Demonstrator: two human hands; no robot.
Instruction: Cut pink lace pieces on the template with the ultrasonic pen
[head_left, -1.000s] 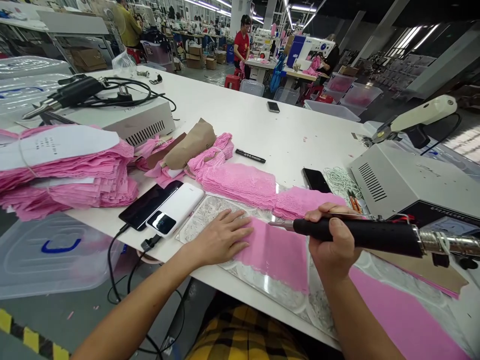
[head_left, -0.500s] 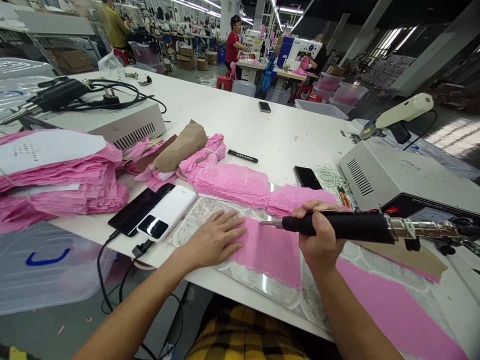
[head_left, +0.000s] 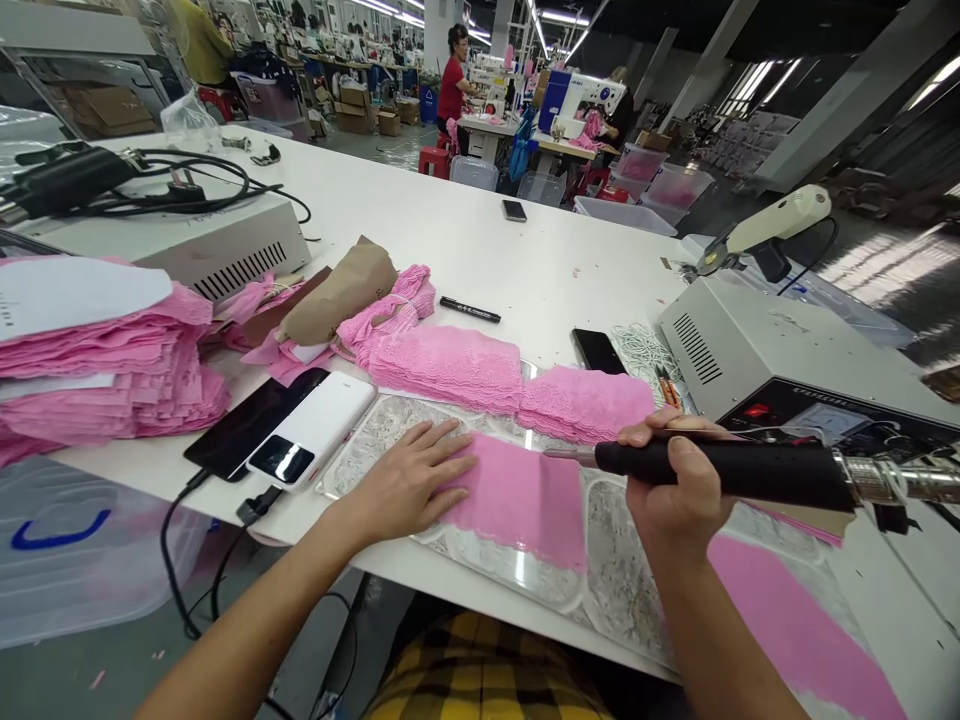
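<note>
My left hand [head_left: 411,478] lies flat with fingers spread, its fingertips on the left edge of a pink lace-edged fabric piece [head_left: 517,505]. This piece rests on a clear sheet over a grey marbled mat [head_left: 626,550]. Wrapped around a black-handled tool with a slim metal tip [head_left: 720,470] is my right hand [head_left: 671,490], thumb on top. The tip is over the upper edge of the fabric; whether it touches is too small to tell. Just beyond lie two stacks of pink lace pieces, a left stack [head_left: 446,370] and a right stack [head_left: 585,400].
A power bank [head_left: 322,425] and a dark phone [head_left: 247,425] with cables sit at left, near a tall pink fabric pile [head_left: 97,350]. A grey control box [head_left: 780,350] stands at right, a second box [head_left: 247,240] at back left. A marker [head_left: 470,309] lies behind the stacks.
The tool in my right hand has moved right along the fabric's upper edge. My left hand stays on the fabric. The whole view has shifted slightly.
</note>
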